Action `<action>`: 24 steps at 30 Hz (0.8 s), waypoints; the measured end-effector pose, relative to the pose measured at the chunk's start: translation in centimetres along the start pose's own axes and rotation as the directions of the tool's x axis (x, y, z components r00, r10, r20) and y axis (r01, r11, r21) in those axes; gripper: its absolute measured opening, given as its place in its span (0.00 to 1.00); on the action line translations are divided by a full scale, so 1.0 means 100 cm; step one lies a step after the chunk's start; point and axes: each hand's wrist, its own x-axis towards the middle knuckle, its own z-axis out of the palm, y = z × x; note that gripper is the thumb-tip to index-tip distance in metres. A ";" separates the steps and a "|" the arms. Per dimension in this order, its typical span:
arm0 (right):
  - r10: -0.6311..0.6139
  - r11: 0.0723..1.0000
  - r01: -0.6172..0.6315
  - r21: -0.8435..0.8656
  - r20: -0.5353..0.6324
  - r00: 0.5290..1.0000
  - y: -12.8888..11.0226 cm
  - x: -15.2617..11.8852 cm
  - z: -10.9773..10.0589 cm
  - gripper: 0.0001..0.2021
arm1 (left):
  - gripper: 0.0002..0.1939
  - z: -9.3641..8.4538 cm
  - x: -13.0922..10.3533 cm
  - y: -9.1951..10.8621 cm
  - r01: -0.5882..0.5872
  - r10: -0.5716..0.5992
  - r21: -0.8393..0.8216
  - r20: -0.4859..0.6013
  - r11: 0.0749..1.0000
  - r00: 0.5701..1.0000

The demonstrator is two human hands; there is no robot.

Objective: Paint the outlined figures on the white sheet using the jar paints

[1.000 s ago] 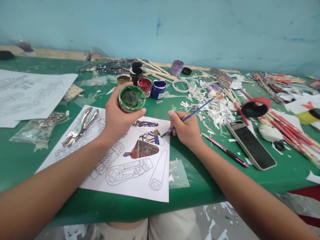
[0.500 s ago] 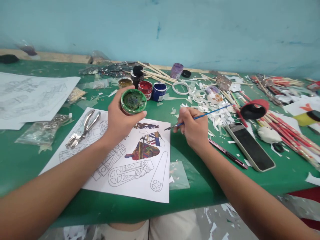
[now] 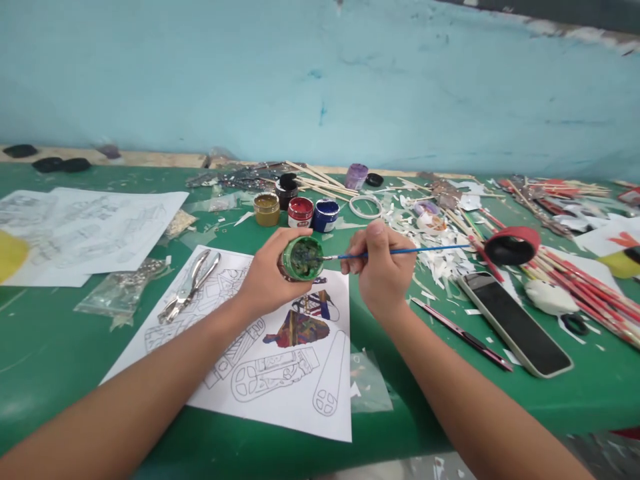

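Right grip (image 3: 383,273) clamped on the brush (image 3: 430,251), its long axis running crosswise, tip leftward at the mouth of the jar (image 3: 303,259), which I note my left grip (image 3: 263,275) holds, closed around its side, above the paper (image 3: 300,408).

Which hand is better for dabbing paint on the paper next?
Probably the right hand: it holds the blue brush, with the tip at the green jar. The left hand is busy holding that jar.
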 end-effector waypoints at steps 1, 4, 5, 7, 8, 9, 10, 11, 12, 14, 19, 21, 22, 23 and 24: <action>-0.004 1.000 0.004 0.021 -0.003 1.000 0.000 -0.002 -0.002 0.26 | 0.33 0.000 0.000 0.000 -0.009 0.009 0.000 0.012 1.000 1.000; -0.030 0.998 0.029 0.049 0.018 0.999 0.000 -0.003 -0.006 0.24 | 0.34 0.000 -0.001 -0.001 -0.030 0.031 -0.017 0.024 0.999 0.999; -0.042 0.999 0.040 0.036 0.034 0.999 -0.001 -0.003 -0.007 0.24 | 0.35 0.000 -0.001 -0.002 -0.033 0.033 -0.024 0.024 0.999 0.999; -0.053 0.998 0.054 -0.017 0.065 0.996 -0.001 -0.003 -0.006 0.24 | 0.35 0.000 0.000 -0.002 -0.035 0.036 -0.032 0.023 0.999 0.999; -0.052 0.997 0.056 -0.053 0.080 0.995 -0.002 -0.003 -0.006 0.25 | 0.35 0.000 0.000 -0.002 -0.035 0.036 -0.032 0.022 0.999 0.999; -0.051 0.994 0.060 -0.090 0.092 0.994 -0.001 -0.003 -0.005 0.25 | 0.35 0.000 0.000 -0.002 -0.034 0.035 -0.034 0.023 0.999 0.999; -0.054 0.990 0.066 -0.126 0.099 0.994 -0.001 -0.004 -0.005 0.25 | 0.35 0.000 0.000 -0.002 -0.030 0.031 -0.035 0.021 0.999 0.999; -0.059 0.983 0.076 -0.164 0.105 0.993 -0.001 -0.004 -0.004 0.25 | 0.34 0.000 0.000 -0.001 -0.021 0.022 -0.036 0.019 0.999 1.000; -0.072 0.976 0.093 -0.198 0.110 0.991 -0.001 -0.005 -0.004 0.25 | 0.34 0.000 0.000 -0.002 -0.010 0.010 -0.039 0.015 0.999 1.000; -0.109 0.960 0.137 -0.243 0.124 0.986 -0.001 -0.006 -0.004 0.24 | 0.33 0.000 0.000 -0.002 0.008 -0.007 -0.046 0.009 0.999 1.000; -0.150 0.937 0.186 -0.296 0.141 0.979 -0.002 -0.006 -0.006 0.24 | 0.33 0.000 -0.001 -0.002 0.019 -0.019 -0.045 0.001 0.999 1.000; -0.155 0.927 0.193 -0.322 0.141 0.978 -0.002 -0.006 -0.007 0.24 | 0.33 0.000 -0.001 -0.002 0.022 -0.022 -0.043 0.001 0.999 1.000; -0.158 0.922 0.198 -0.332 0.142 0.977 -0.002 -0.006 -0.008 0.24 | 0.33 0.000 0.000 -0.001 0.023 -0.023 -0.043 0.001 0.999 1.000; -0.164 0.919 0.204 -0.339 0.141 0.976 -0.002 -0.006 -0.008 0.24 | 0.33 0.000 0.000 -0.001 0.021 -0.021 -0.043 0.002 0.999 1.000; -0.170 0.916 0.209 -0.343 0.140 0.975 -0.002 -0.006 -0.009 0.24 | 0.32 0.000 0.000 -0.001 0.021 -0.021 -0.043 0.001 0.999 1.000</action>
